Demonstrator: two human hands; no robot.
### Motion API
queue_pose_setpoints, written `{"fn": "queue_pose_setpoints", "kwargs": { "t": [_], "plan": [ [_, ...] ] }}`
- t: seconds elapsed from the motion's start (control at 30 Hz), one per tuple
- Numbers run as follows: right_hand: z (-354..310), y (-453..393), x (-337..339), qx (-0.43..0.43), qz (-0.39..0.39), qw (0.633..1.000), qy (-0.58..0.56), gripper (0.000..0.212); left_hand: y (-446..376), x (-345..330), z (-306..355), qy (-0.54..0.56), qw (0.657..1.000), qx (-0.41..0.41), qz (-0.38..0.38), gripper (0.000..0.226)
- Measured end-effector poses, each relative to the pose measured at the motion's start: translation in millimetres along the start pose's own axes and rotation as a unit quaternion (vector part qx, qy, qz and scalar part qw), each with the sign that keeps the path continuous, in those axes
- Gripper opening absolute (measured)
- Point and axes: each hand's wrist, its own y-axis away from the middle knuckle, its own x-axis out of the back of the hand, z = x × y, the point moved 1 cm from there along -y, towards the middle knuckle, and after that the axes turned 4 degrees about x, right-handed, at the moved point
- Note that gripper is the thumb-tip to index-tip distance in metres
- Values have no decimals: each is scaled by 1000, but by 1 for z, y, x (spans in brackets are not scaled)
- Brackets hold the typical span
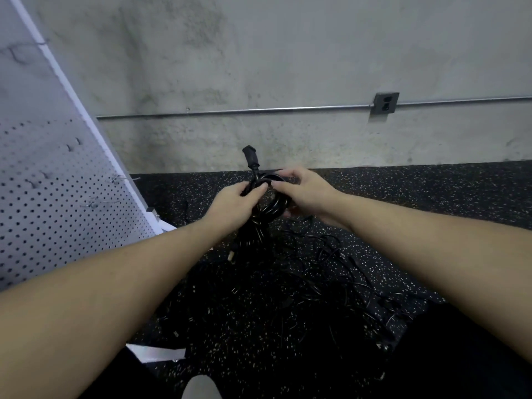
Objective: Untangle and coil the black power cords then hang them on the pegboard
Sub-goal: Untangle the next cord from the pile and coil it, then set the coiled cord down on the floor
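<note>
At far left stands the white perforated metal pegboard [57,197] with its small wire hooks, beside which the left hand [233,205] grips the gathered black rubber-sheathed power cord coil [273,203], a moulded plug end [251,158] projecting upward, while the right hand [305,194] pinches the loops from the other side. The coil, held above the speckled black rubber floor [431,197] and the remaining tangled black cords [331,277], probably handles as light, limp and springy, so loops are best clamped together at the crossing, not taken by the plug.
</note>
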Motion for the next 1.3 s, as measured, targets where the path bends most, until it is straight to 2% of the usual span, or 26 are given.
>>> {"fn": "queue_pose_setpoints", "kwargs": {
  "t": [0.17,0.37,0.5,0.6,0.7,0.83,0.97,1.03,1.13,1.3],
  "plan": [
    [14,-15,-40,-47,-80,995,-28,32,6,28,-38,10,995,91,-40,39],
    [36,-50,-87,-99,-151,980,77,45,-7,49,-100,37,979,194,-45,37],
    [62,-72,-111,-104,-225,952,180,45,-19,56,-160,1,964,262,-39,42],
    [90,-87,-132,-119,-286,921,235,41,-25,55,-214,44,945,324,-30,39],
    [120,-99,-151,-137,-326,898,263,39,-28,49,-259,26,925,376,-38,34],
    [150,-114,-166,-149,-356,878,282,39,-33,36,-309,27,899,432,-66,46],
    [168,-122,-167,-163,-361,874,282,39,-40,31,-333,-7,890,448,-84,41],
    [173,-123,-162,-169,-357,873,286,37,-45,35,-337,-74,887,441,-111,35],
    [176,-119,-150,-175,-353,872,291,34,-50,41,-328,-210,881,393,-161,41],
    [166,-103,-113,-189,-351,863,310,30,-50,30,-303,-254,876,337,-235,40]
  ]
}}
